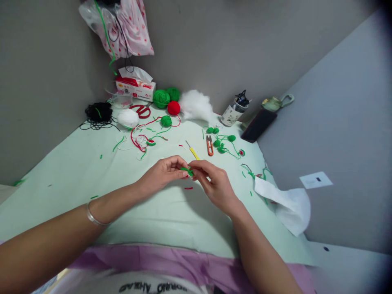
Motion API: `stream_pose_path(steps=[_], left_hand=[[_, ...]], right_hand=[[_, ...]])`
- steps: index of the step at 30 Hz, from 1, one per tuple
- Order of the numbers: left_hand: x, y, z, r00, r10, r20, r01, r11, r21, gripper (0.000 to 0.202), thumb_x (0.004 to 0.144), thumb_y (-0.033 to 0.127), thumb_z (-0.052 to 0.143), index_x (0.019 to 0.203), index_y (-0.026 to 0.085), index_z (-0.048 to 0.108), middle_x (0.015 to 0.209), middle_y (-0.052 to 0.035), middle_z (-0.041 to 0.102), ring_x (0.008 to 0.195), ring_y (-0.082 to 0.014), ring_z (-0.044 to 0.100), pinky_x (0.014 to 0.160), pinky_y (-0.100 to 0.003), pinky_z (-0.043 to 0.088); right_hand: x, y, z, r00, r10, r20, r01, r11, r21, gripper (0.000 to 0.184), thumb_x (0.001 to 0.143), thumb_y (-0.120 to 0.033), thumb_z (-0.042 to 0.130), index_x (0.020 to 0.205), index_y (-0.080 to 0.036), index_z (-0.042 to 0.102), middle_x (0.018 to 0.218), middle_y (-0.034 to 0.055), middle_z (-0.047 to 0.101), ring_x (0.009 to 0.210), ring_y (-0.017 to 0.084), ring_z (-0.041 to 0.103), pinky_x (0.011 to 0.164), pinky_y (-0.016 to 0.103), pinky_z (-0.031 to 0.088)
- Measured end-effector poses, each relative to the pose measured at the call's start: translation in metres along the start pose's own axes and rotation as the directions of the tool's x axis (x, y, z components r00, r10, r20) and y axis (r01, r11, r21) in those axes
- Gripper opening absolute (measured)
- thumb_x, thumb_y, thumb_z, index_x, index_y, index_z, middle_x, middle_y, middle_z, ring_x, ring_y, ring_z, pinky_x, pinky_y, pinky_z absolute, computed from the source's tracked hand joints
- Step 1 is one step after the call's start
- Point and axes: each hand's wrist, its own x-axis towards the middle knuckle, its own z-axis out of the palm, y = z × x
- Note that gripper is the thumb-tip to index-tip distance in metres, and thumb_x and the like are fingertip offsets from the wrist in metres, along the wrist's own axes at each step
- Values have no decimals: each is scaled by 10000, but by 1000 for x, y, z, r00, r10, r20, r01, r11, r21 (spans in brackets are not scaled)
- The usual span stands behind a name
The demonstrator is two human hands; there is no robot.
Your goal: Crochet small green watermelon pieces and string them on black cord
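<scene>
Across the view spreads a pale green counter (147,222), and on its right side lies a crumpled white sheet (294,210). Near its middle the two hands meet: the left hand (162,174), its grip pinched closed, thumb and fingertips on a small green piece, and the right hand (217,181), its grip likewise drawn closed at that piece's right edge. Against the back wall stand a tissue box (135,88) and, farther right, a heap of white stuffing (196,106). Black yarn (99,112) sits loosely coiled at the left. Between box and stuffing are a large green ball of yarn (161,99) and a smaller red ball (174,108). Beyond the hands lie orange-handled snips (210,149) and a yellow-handled tool (194,153). Between the fingertips, above the counter, is the green piece (187,170), partly hidden. Smallest, a red scrap (188,188) lies just nearer the wearer.
</scene>
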Motion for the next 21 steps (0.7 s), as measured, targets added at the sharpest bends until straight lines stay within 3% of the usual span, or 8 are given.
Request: stream_pose_path(steps=[3, 7, 10, 13, 17, 19, 21], left_hand=[[1, -2, 2, 999, -29, -25, 27, 998, -61, 204, 795, 272, 727, 892, 164, 585, 858, 5, 651, 827, -141, 654, 830, -301, 497], [1, -3, 3, 997, -67, -46, 65, 997, -50, 241, 757, 276, 752, 854, 170, 559, 792, 30, 617, 787, -140, 659, 796, -294, 496], [3, -4, 2, 997, -76, -22, 75, 997, -26, 241, 751, 297, 749, 865, 170, 579, 795, 21, 635, 769, -147, 663, 794, -306, 497], [4, -5, 0, 996, -83, -11, 83, 997, 9, 236, 764, 310, 733, 891, 167, 595, 797, 4, 664, 751, -150, 664, 787, -308, 491], [3, -6, -2, 995, -96, 21, 96, 995, 30, 213, 781, 293, 716, 905, 160, 605, 779, -2, 679, 736, -147, 667, 759, -293, 486], [2, -6, -2, 994, -105, 7, 105, 993, 60, 198, 780, 280, 717, 897, 163, 609, 743, 6, 677, 709, -141, 662, 720, -276, 480], [2, -6, -3, 994, -109, -4, 108, 989, 100, 196, 785, 292, 720, 893, 167, 616, 699, 13, 666, 681, -140, 650, 675, -264, 470]], right_hand=[[-1, -2, 6, 996, -85, 7, 86, 994, -62, 199, 996, -183, 474, 1139, -211, 608, 991, 60, 692, 843, 139, 648, 742, 255, 496], [-1, -3, 8, 988, -153, 26, 155, 961, -229, 175, 991, -184, 481, 1010, -199, 654, 876, 61, 679, 755, 144, 636, 664, 257, 484], [-1, -7, 6, 980, -184, -70, 165, 962, -218, 175, 977, -187, 505, 964, -208, 679, 1003, 94, 684, 790, 146, 646, 664, 264, 498], [-1, -12, 5, 982, -86, -167, 95, 994, 46, 129, 973, -220, 530, 939, -206, 654, 1006, 91, 695, 790, 147, 660, 638, 266, 514], [0, -14, 0, 985, 171, 15, -154, 845, 512, 152, 995, -308, 501, 893, -206, 548, 671, -4, 651, 528, 107, 579, 492, 227, 455], [1, -13, -8, 980, 198, -28, -141, 786, 602, 151, 981, -320, 533, 878, -209, 539, 549, -53, 538, 457, 87, 478, 472, 214, 409], [3, -10, -19, 960, 213, -179, -53, 771, 634, 149, 971, -326, 544, 867, -221, 531, 513, -82, 403, 431, 80, 361, 443, 208, 339]])
